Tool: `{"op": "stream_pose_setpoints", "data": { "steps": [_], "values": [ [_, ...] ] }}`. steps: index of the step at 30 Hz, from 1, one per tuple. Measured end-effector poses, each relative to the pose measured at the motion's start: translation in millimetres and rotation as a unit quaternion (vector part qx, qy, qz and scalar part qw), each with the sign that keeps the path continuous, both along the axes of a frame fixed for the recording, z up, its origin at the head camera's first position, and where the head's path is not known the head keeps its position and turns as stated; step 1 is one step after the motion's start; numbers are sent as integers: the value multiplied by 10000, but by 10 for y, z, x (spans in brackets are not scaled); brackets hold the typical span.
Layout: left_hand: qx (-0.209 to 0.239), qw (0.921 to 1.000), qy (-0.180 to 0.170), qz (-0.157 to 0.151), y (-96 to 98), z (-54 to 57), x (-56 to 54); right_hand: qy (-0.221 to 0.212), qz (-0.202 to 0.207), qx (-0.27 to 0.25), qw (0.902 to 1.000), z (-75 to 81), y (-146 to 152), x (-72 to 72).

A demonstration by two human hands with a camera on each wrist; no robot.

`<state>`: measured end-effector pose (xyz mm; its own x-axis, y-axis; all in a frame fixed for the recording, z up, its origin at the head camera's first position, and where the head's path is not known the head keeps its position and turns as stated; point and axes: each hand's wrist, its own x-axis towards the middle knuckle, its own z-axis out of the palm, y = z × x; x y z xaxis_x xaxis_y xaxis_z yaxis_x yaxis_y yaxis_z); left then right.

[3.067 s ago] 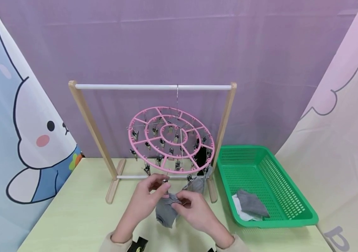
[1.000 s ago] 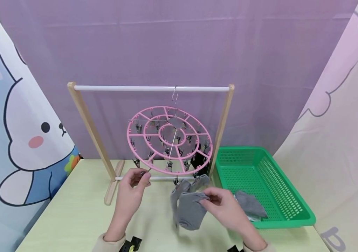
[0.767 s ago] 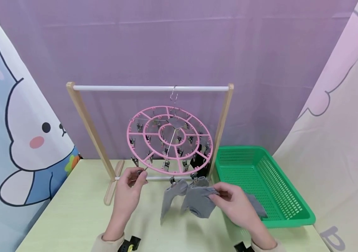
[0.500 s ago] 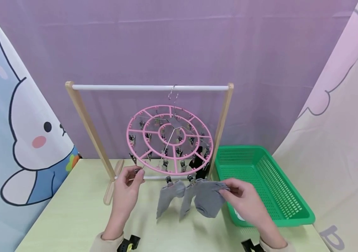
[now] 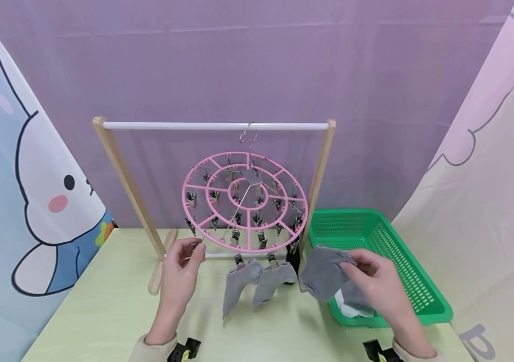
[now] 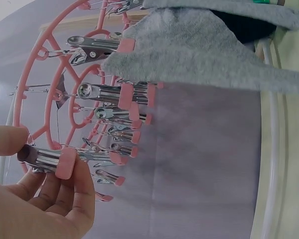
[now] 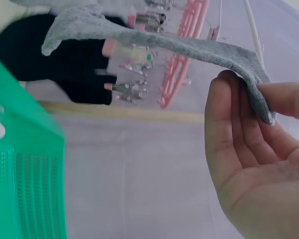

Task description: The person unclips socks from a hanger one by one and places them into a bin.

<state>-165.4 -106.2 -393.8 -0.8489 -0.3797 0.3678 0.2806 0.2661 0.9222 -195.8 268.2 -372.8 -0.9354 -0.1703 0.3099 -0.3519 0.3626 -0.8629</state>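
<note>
In the head view my right hand (image 5: 376,279) pinches a grey sock (image 5: 322,274) by one edge, beside the rack and over the basket's near left side. In the right wrist view the same sock (image 7: 189,47) stretches away from my thumb and fingers. My left hand (image 5: 182,271) is at the front left rim of a pink round hanger (image 5: 249,234). Its thumb and fingers hold a metal clip (image 6: 45,159) with pink tips, and no cloth shows in that clip. Two grey socks, one left (image 5: 239,284) and one right (image 5: 275,280), hang from clips between my hands.
The hanger hooks onto the white bar (image 5: 171,125) of a wooden rack. A green basket (image 5: 420,321) on the right holds grey cloth (image 5: 355,296) and white cloth (image 5: 349,307). Black cloth (image 7: 30,47) hangs at the hanger's right side. Several other clips dangle from the rings.
My hands, together at one clip and the grey sock earlier, have moved apart. The right hand has carried the sock rightward; the left has shifted left with the clip. The hanger has turned.
</note>
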Motion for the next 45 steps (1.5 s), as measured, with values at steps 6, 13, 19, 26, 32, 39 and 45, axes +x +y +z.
{"op": "stream_pose_setpoints", "data": {
  "steps": [6,13,19,26,32,39,45],
  "values": [
    [9,9998,8,197,73,-6,23,-126,-268,15,9996,27,201,-118],
    [21,9992,-74,398,151,5,64,-355,-708,137,9968,45,442,-314],
    [125,9991,-53,407,160,14,82,-556,-1041,250,9927,3,602,-424],
    [169,9991,20,396,158,16,78,-522,-1525,663,9847,-85,701,-482],
    [59,9987,-24,502,157,13,76,-161,-1802,1063,9777,-177,768,-528],
    [12,9986,-45,525,156,8,78,12,-1918,1447,9707,-297,835,-594],
    [1,9986,-30,521,159,12,87,-120,-1888,1669,9676,-400,858,-645]
  ]
}}
